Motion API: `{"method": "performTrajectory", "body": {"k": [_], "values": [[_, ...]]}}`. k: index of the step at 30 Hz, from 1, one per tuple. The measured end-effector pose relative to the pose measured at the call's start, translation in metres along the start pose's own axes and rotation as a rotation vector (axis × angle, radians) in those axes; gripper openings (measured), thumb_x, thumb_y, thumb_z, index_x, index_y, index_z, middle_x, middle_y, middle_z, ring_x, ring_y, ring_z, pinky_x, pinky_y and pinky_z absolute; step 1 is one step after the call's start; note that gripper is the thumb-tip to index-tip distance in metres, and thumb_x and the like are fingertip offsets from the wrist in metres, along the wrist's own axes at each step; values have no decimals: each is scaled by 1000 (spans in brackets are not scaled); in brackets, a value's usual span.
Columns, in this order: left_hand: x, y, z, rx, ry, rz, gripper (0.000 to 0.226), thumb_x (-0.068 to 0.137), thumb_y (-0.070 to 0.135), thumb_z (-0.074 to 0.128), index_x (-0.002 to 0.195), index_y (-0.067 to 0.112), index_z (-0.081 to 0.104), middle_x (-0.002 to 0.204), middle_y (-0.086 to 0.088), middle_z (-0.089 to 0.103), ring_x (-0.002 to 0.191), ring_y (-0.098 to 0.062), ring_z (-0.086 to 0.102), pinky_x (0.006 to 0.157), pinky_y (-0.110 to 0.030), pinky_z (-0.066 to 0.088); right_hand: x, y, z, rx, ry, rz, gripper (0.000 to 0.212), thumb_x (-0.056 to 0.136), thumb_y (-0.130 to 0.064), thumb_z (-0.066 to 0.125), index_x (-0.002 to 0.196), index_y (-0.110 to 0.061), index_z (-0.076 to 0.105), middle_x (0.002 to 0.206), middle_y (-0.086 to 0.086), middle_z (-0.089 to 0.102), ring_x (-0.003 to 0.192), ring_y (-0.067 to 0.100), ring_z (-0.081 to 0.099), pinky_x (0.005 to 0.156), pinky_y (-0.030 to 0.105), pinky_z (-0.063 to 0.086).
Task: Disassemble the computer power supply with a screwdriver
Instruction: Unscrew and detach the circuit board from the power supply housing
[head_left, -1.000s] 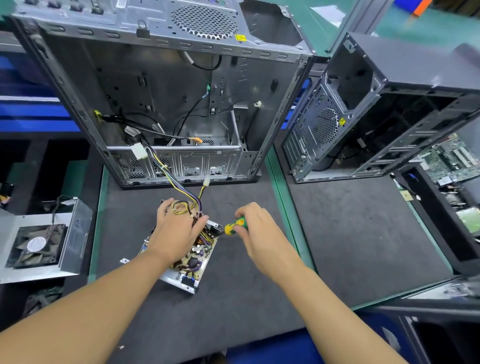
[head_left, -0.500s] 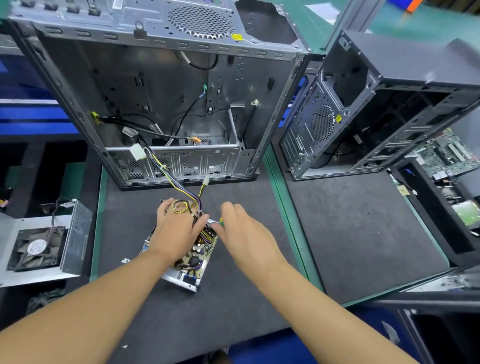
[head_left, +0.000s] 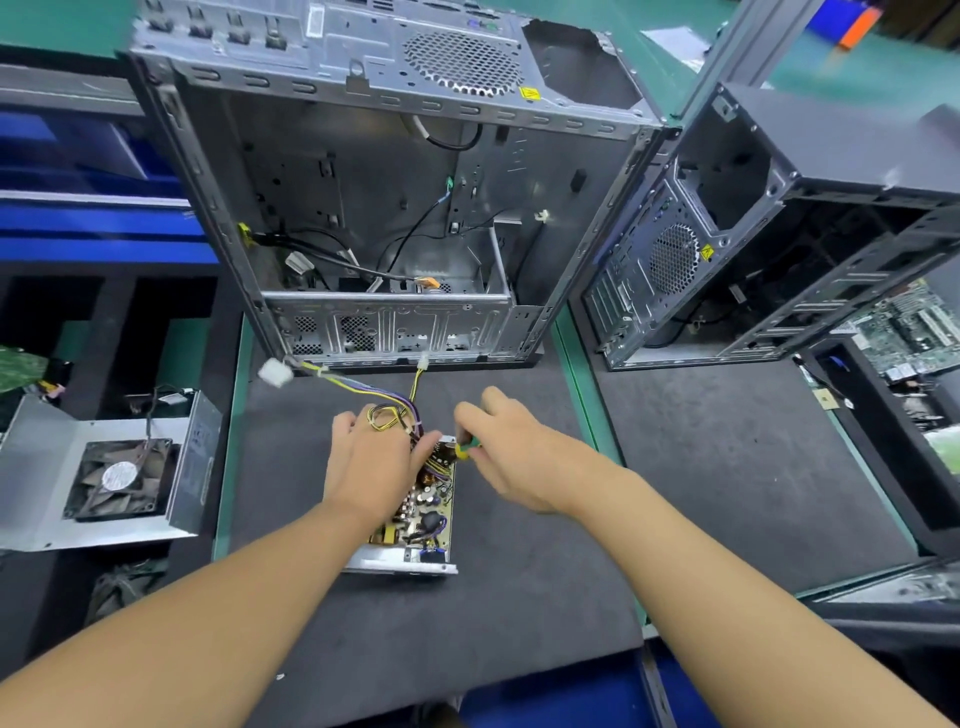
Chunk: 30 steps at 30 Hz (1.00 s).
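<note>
Right hand (head_left: 514, 452) pinches screwdriver (head_left: 465, 448) at far end of power supply (head_left: 415, 525); left hand (head_left: 366, 467) seemingly clasps its wires (head_left: 384, 402).

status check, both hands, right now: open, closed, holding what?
left hand: closed, grips the power supply.
right hand: closed, holds the screwdriver.
</note>
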<state>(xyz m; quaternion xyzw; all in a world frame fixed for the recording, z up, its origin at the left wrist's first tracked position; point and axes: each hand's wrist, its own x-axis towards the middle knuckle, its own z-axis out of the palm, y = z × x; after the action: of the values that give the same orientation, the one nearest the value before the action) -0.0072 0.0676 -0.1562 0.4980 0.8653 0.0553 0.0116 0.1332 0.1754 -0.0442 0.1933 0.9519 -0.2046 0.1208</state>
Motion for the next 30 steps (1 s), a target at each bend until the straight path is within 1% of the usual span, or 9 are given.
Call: {"method": "performTrajectory", "body": {"k": [4, 7, 10, 14, 17, 21, 24, 28, 30], "values": [[5, -1, -3, 27, -34, 19, 57, 99, 58, 29, 55, 25, 46, 67, 6, 50, 82, -21, 53, 82, -38, 31, 7, -2, -13, 9, -6, 84, 20, 101, -32, 41, 115, -18, 42, 102, 7, 45, 89, 30, 49, 71, 38, 39], [9, -4, -4, 49, -71, 43, 60, 98, 60, 24, 58, 24, 50, 71, 5, 55, 83, -20, 53, 80, -37, 31, 11, -4, -13, -197, 70, 201, 39, 100, -55, 32, 102, -16, 32, 83, 2, 48, 77, 32, 55, 56, 36, 33], [17, -8, -7, 96, -104, 97, 62, 96, 62, 20, 60, 23, 53, 73, 4, 61, 85, -21, 58, 77, -37, 31, 15, -7, -9, -219, 75, 182, 31, 103, -45, 35, 101, -14, 31, 79, 1, 45, 80, 36, 61, 53, 35, 31], [29, -18, -8, 120, -159, 231, 73, 92, 67, 8, 49, 21, 45, 64, 4, 59, 79, -20, 60, 79, -37, 37, 13, -9, -20, -100, -60, 70, 19, 101, -22, 46, 115, -13, 36, 107, 11, 44, 94, 37, 54, 69, 40, 39], [30, -24, -2, 108, -150, 284, 76, 91, 70, 5, 51, 21, 47, 79, 4, 65, 88, -18, 60, 80, -36, 36, 9, -9, -25, -56, -160, 44, 17, 98, -14, 46, 113, -17, 39, 109, 7, 36, 100, 30, 45, 71, 38, 34], [27, -23, 4, 37, -123, 220, 73, 91, 69, 9, 72, 23, 62, 93, 1, 64, 92, -20, 62, 74, -35, 40, 11, -17, -27, -36, -132, 157, 31, 102, -39, 41, 122, -17, 35, 103, 7, 36, 98, 32, 47, 77, 44, 43], [26, -23, 3, 46, -127, 213, 79, 90, 66, 2, 76, 21, 65, 90, 2, 60, 85, -20, 62, 63, -31, 36, 17, -22, -23, -215, -49, 238, 41, 103, -49, 32, 122, -13, 32, 89, 6, 46, 78, 30, 52, 62, 38, 36], [21, -23, 0, 96, -104, 237, 74, 94, 56, 0, 96, 25, 67, 87, 4, 53, 82, -20, 59, 65, -31, 33, 17, -13, -27, -84, -106, 135, 15, 102, -24, 43, 111, -15, 35, 103, 8, 46, 84, 33, 52, 69, 43, 44], [20, -23, 0, 81, -125, 246, 72, 94, 54, -1, 97, 26, 65, 76, 6, 47, 77, -21, 55, 67, -31, 38, 14, -4, -32, 3, -175, 116, 18, 97, -11, 46, 108, -22, 37, 107, 4, 36, 88, 27, 44, 73, 43, 44]]}}
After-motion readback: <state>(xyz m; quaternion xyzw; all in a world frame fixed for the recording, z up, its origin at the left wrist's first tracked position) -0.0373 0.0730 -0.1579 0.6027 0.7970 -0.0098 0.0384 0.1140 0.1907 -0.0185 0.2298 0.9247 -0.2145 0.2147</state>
